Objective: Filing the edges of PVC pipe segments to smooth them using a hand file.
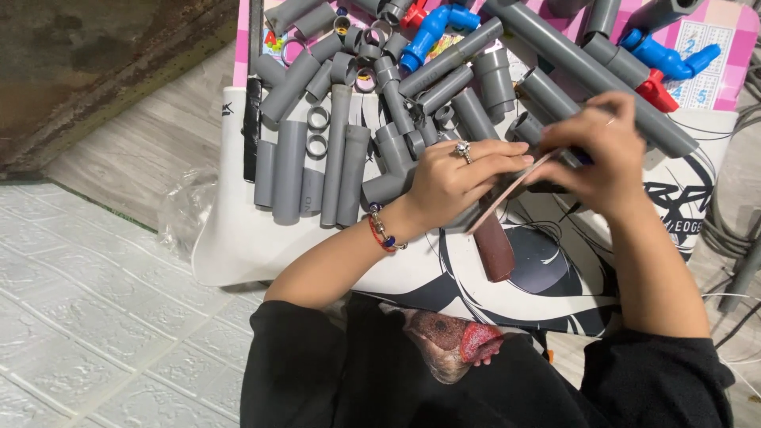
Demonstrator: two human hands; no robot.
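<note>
**Both hands on a strip, pipes beyond**

While the left hand (456, 178) pinched the upper part of a thin reddish-brown flat strip (495, 238), the right hand (598, 147) closed around a small dark piece (579, 157) at the strip's top end. That strip ran diagonally, its lower end pointing toward the person, lying between both hands on the white printed table (238, 238). Grey plastic pipe pieces (333, 150), too many to count surely, lay just beyond the left hand; two blue elbow fittings (432, 28) sat farther off.
</note>
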